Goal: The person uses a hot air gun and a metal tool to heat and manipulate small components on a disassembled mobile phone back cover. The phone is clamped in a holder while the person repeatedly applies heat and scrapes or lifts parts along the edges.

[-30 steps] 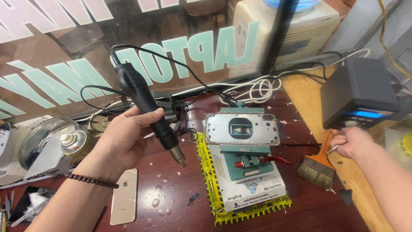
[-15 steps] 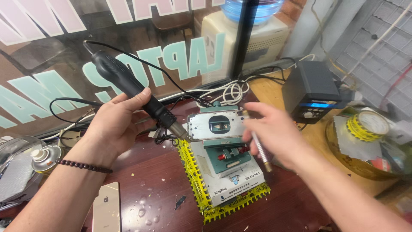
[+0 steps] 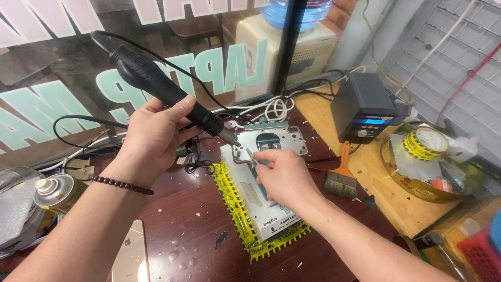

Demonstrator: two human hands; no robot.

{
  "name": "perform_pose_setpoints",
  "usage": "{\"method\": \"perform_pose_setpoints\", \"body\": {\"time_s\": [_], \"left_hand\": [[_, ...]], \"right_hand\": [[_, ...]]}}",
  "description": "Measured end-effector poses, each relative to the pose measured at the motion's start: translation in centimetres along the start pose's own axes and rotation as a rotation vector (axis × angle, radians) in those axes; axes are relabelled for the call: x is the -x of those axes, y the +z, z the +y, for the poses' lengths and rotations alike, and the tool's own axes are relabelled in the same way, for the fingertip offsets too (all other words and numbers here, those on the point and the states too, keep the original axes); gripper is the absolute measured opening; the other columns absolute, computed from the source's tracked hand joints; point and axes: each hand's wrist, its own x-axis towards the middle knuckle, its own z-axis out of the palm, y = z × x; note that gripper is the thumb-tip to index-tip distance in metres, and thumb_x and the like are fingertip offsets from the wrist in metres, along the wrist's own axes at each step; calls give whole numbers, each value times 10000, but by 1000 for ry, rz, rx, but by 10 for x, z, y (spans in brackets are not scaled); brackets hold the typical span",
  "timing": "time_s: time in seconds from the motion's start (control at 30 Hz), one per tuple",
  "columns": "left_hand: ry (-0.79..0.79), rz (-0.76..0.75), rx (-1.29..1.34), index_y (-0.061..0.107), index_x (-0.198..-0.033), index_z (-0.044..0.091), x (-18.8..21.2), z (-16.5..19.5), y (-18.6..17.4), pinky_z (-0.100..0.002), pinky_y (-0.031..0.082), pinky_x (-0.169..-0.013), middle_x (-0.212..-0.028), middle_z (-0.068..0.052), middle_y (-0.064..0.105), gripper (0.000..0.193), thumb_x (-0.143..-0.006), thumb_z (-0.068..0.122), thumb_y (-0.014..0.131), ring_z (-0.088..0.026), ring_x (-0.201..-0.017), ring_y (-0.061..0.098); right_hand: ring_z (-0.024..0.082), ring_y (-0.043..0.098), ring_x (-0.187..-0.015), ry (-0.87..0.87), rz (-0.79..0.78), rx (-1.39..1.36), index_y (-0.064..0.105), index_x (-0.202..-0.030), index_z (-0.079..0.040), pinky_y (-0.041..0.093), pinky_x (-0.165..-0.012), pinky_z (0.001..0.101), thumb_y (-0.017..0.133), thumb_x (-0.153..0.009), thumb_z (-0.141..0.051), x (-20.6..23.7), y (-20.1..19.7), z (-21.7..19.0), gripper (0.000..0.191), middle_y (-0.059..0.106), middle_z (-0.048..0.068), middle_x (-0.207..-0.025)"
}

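Two hands over the bench: your right hand pinches a thin tool against the phone back housing on the yellow-edged fixture; your left hand wraps the black hot-air handle, nozzle just beside the housing's corner; beyond sits the black station.

Bright, even daylight fills the scene, coming through the large lettered glass window beyond the hands. The dark red glossy counter below the left hand shows small glints on scattered droplets, and a strong glare spot sits on the gold phone back. Shadows are soft. The focus is sharp centrally; the edges bend slightly from the wide lens.
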Motion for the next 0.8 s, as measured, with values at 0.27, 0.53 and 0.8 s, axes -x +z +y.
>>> {"method": "perform_pose_setpoints", "body": {"time_s": [0.27,0.53,0.8], "left_hand": [[27,-18,42,651,-1022,60,-8,-4,0,-329,634,-805,-960,-59,692,126,-929,126,705,-178,-846,689],[15,-6,27,632,-1021,39,-8,2,-6,-335,635,-812,-967,-89,709,142,-942,138,698,-193,-842,717],[20,24,11,621,-1022,25,-2,1,-10,-363,641,-854,-951,-93,698,159,-953,145,700,-202,-857,700]], "right_hand": [[146,606,-459,5,64,-4,707,-1110,-50,485,-433,321,645,-895,-138,-3,6,-10,240,766,113,-745],[134,638,-472,-22,67,30,712,-989,-25,520,-439,327,654,-889,-135,-5,7,-11,160,759,96,-711],[135,660,-477,-60,80,96,722,-1016,-40,533,-450,319,652,-898,-157,0,4,-2,180,761,89,-697]]}}
